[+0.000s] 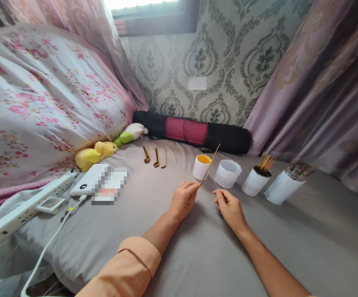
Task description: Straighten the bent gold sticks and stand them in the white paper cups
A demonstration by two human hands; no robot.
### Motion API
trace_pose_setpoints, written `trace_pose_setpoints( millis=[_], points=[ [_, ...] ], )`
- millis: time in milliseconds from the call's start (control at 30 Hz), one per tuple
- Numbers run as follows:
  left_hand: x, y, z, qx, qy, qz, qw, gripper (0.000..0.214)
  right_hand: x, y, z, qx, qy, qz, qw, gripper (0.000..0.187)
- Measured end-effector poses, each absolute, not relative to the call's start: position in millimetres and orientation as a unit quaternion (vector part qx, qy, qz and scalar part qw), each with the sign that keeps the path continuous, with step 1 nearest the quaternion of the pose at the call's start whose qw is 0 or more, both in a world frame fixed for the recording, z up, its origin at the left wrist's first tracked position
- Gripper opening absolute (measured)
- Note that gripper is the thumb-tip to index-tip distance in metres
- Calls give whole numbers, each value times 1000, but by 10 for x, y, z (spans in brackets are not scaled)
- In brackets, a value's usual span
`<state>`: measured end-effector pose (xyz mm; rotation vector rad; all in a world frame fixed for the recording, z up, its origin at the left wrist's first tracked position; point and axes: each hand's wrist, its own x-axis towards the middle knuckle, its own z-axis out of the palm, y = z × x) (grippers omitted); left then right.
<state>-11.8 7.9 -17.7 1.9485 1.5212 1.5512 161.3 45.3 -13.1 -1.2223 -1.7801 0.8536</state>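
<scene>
My left hand (183,201) is closed on a thin gold-coloured stick (214,154), pinched at its lower end. The stick slants up and to the right, passing in front of a white cup (200,170) with yellow-orange inside. Just right of it is my right hand (230,208), its fingers curled together; whether anything is between them is hidden. Beyond that hand stands a whitish translucent cup (227,177). Farther right are a white-wrapped cup (253,186) with orange-brown sticks and a white-wrapped glass jar (280,190) holding darker sticks. Small bent gold-coloured pieces (156,158) lie in groups to the left.
A grey sheet (203,255) covers the surface. Leftward lie a white power bank (89,180) with a cable, a power strip (21,216), a blurred-out rectangle and plush toys (97,156). A long black and dark-red bag (186,130) rests along the wall.
</scene>
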Motion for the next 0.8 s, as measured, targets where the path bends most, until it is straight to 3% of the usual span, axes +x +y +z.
trace_pose_setpoints(
  millis=[800],
  points=[
    [-80,14,-90,791,517,311,-101,29,1537,362,-29,-424,-660,413,463,42]
  ],
)
